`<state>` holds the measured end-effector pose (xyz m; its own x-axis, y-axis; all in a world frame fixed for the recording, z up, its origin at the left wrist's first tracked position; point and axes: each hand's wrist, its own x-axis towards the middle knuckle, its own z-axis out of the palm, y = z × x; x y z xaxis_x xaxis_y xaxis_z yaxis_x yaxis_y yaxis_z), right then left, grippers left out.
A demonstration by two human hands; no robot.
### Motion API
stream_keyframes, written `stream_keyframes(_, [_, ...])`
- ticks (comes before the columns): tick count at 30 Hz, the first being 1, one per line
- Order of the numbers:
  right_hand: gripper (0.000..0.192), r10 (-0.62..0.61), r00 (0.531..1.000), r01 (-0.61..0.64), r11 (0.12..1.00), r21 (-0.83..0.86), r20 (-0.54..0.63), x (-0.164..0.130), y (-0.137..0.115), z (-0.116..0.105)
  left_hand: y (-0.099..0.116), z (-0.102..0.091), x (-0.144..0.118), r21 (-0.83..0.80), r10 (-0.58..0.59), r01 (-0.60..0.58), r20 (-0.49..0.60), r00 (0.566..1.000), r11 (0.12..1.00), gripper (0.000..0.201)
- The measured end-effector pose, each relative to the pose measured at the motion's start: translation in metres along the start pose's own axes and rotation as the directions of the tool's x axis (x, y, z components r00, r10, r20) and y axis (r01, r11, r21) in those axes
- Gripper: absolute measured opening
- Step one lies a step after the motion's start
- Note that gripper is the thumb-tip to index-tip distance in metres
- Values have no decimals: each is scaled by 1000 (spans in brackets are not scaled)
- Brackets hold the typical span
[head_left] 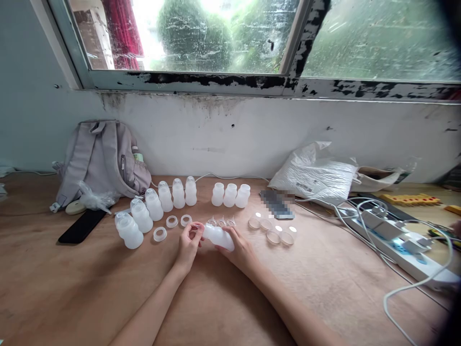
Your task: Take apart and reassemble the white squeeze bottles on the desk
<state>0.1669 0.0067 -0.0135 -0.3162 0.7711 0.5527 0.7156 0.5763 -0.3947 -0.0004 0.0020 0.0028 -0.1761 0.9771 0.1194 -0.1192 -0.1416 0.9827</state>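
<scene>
A frosted white baby bottle (pixel 218 235) lies tilted in the air above the table, its mouth end to the left. My right hand (pixel 240 247) is wrapped round its body. The fingers of my left hand (pixel 191 241) are closed on its mouth end and hide what is there. Just behind the held bottle lie several clear nipples (pixel 221 222), partly covered by it. Left of my left hand are three white collar rings (pixel 160 234). To the right lie several clear round caps (pixel 272 236) with small white discs (pixel 293 229).
Capped baby bottles (pixel 154 205) stand in a curved row at the left; three open bottles (pixel 230 195) stand behind. A backpack (pixel 103 156), black phone (pixel 82 226), blurred phone-like slab (pixel 277 204), white plastic bag (pixel 315 173) and cabled power strip (pixel 403 250) surround the work area.
</scene>
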Motion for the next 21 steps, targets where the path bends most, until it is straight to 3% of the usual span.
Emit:
stream_keyframes(9, [46, -113, 990, 107, 992, -70, -88, 3, 3, -9, -1, -3, 1, 29, -51, 50, 24, 998, 998, 31])
stream_keyframes(21, [46, -149, 985, 142, 986, -82, -87, 3, 3, -12, 2, -2, 1, 9, -64, 64, 28, 998, 998, 32])
